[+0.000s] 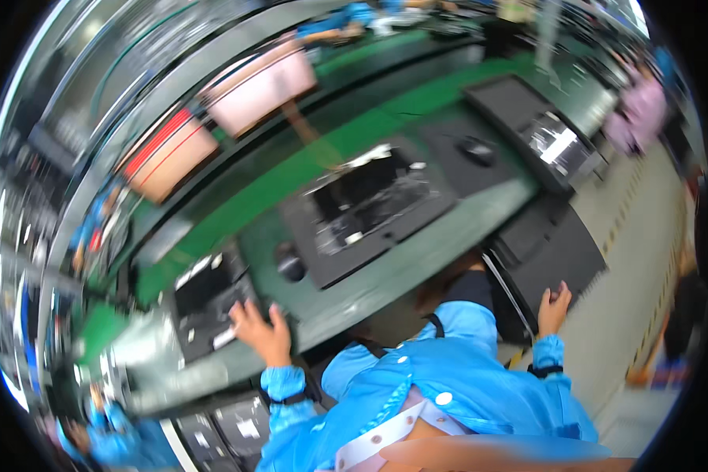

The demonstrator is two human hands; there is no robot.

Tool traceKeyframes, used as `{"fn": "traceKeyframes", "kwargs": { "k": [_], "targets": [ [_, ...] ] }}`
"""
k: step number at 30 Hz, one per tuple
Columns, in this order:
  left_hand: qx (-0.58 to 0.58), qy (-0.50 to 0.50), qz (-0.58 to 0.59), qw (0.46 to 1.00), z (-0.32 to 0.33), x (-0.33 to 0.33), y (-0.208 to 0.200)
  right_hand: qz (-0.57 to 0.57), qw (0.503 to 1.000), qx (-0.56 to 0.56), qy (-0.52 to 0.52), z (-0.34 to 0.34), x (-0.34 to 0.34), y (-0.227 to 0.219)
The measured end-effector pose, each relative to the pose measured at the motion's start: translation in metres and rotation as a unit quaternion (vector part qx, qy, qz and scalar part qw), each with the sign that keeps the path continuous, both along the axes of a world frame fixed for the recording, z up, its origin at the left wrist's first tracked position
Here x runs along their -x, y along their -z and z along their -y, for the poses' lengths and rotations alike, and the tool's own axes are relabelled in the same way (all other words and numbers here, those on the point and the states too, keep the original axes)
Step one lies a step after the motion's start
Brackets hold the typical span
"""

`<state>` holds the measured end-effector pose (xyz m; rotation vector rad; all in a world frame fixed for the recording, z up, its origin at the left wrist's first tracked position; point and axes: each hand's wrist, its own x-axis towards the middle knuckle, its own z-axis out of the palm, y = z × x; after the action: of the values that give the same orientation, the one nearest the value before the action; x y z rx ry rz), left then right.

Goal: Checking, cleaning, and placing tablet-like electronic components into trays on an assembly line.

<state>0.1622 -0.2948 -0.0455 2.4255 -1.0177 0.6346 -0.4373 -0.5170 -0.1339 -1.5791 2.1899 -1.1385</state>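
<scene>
1. Head view, left side: spreads the left hand (263, 337) with fingers apart, grasping nothing visible; reaches to the right edge of a flat black rectangular device (203, 293) with white patches, on the green tabletop (326, 307). Cannot tell whether touching.
2. Head view, right side: bends the right hand (554, 311) loosely, with nothing visible in it, at the near edge of a dark grey flat panel (558, 244).
3. Head view, middle: ahead and rightward of the left hand, the nearer one, a black film-covered rectangular unit (362, 189), with long axis slanting from near left to far right.
</scene>
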Motion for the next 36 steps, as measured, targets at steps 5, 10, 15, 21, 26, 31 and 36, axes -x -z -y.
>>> {"fn": "traceKeyframes", "kwargs": {
  "k": [5, 10, 15, 21, 26, 31, 36],
  "targets": [
    [-0.001, -0.033, 0.001, 0.999, -0.005, 0.012, -0.008, 0.024, 0.892, 0.073, -0.445, 0.036, -0.179, -0.08],
    [0.019, -0.036, -0.027, 0.999, -0.007, 0.011, -0.007, 0.039, 0.674, 0.123, -0.728, 0.009, -0.344, -0.169],
    [0.042, 0.022, -0.091, 0.995, -0.037, -0.022, -0.018, -0.037, 0.544, 0.242, -0.802, -0.021, -0.492, -0.196],
    [0.012, -0.07, -0.052, 0.996, -0.067, -0.081, -0.02, -0.087, 0.546, 0.278, -0.786, -0.034, -0.631, -0.145],
    [0.133, -0.058, -0.131, 0.981, -0.066, -0.079, -0.01, -0.163, 0.523, 0.201, -0.812, -0.041, -0.66, -0.139],
    [0.712, -0.044, -0.426, 0.557, -0.035, -0.026, -0.043, -0.142, 0.516, 0.16, -0.83, -0.038, -0.671, -0.146],
    [0.706, 0.112, -0.625, 0.315, -0.057, -0.066, -0.031, -0.161, 0.543, 0.106, -0.817, -0.068, -0.649, -0.204]
  ]
}}
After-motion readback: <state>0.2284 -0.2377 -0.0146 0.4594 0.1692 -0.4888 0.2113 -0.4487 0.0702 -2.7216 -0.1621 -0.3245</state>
